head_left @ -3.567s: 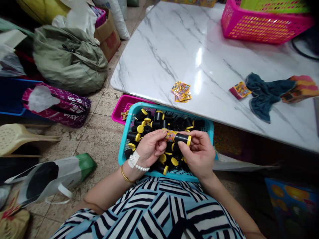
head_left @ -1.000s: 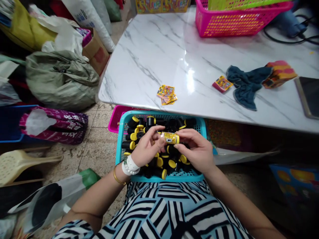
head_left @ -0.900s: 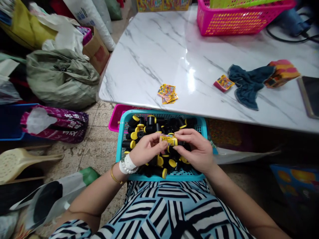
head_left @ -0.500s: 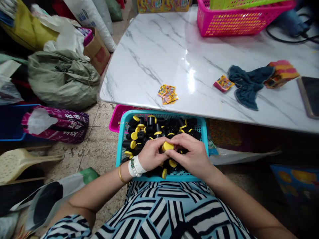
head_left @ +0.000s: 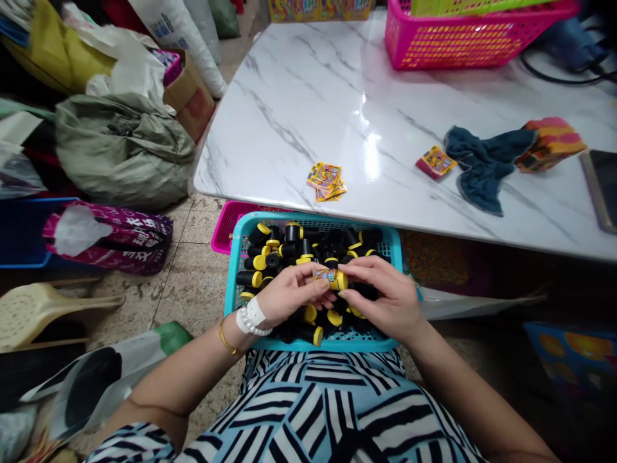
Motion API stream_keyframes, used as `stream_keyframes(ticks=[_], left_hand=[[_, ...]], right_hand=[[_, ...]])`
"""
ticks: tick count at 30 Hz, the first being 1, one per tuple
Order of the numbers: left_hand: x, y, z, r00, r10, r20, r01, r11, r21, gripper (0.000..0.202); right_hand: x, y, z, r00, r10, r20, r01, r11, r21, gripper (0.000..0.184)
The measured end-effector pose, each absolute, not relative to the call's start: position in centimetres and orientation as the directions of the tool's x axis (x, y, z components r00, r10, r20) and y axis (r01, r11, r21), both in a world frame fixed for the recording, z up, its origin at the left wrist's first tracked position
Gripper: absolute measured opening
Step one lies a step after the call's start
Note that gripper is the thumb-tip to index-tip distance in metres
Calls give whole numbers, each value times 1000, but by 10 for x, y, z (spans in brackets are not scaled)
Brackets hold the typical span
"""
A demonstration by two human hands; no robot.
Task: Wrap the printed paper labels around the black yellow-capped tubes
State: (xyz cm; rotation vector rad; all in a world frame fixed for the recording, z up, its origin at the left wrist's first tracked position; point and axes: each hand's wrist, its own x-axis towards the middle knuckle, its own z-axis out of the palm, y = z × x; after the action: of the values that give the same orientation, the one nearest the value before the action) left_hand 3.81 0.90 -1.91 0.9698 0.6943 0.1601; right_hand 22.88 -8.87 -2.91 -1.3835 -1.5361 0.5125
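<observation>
A teal basket (head_left: 234, 270) rests on my lap, filled with several black tubes with yellow caps (head_left: 263, 262). Above it, both hands pinch one labelled tube (head_left: 330, 277), held sideways. My left hand (head_left: 292, 296) grips its left end and my right hand (head_left: 383, 299) its capped right end. A colourful yellow label wraps the tube. A small pile of matching labels (head_left: 326, 180) lies on the marble table (head_left: 299, 96) just beyond the basket.
A pink basket (head_left: 463, 38) stands at the table's far edge. A dark blue cloth (head_left: 477, 167), a label pack (head_left: 436, 162) and a striped pad (head_left: 549, 143) lie at right. Another pink basket (head_left: 229, 225) sits under the table. Bags (head_left: 123, 148) crowd the floor at left.
The tube was turned end-on with its yellow cap up half a second ago; now it lies sideways again between my fingers. Earlier its label covered only part of the black tube.
</observation>
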Motion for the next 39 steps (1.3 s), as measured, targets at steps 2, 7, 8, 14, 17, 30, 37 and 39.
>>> stream_keyframes(ticks=[2,7,8,14,17,30,37,39], left_hand=[[41,8,-19,752,501,-429,132,523,842,37],[47,2,-20,716,678,-168,167,67,984,31],[48,1,-20,711,695,-104,201,-59,978,29],[51,5,-15,744,668,-13,255,-265,930,35],[51,11,-12,737,638,-224,232,72,970,43],[47,11,-21,776,630,28,77,-138,987,29],[42,10,-21,749,493,-443,199,471,859,36],[43,6,-21,729,471,-497,203,544,814,42]], right_hand=[[224,-88,-30,154,919,364,491,249,-835,34],[212,-91,-36,364,925,108,132,63,-989,20],[210,-91,-38,387,921,42,47,26,-999,19],[216,-86,-42,268,953,-144,-211,-88,-974,27],[215,-84,-41,360,933,-2,-65,23,-998,25],[204,-80,-47,316,922,-225,-377,-96,-921,23],[211,-82,-43,141,979,-150,-336,-96,-937,33],[211,-84,-40,125,989,-76,-263,-41,-964,25]])
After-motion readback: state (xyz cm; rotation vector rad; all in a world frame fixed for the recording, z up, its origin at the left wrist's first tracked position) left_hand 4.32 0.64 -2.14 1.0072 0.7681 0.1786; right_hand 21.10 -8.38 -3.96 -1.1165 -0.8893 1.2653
